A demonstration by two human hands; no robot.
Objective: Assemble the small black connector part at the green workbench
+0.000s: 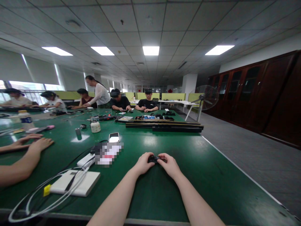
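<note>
Both of my hands meet over the green table (202, 188), around a small black part (154, 159). Its exact kind is too small to make out. My left hand (144, 163) grips the part's left side, fingers curled round it. On the right side my right hand (168, 164) pinches it between thumb and fingers. The part is at or just above the tabletop; I cannot tell whether it touches. Fingers cover much of its ends.
Left of my arms lie a white box (82, 185) with looped cables, a phone (114, 137) and a jar (95, 126). Long black rails (164, 125) lie ahead. A neighbour's hands (39, 143) rest at far left; several people sit beyond. A fan (204, 97) stands right.
</note>
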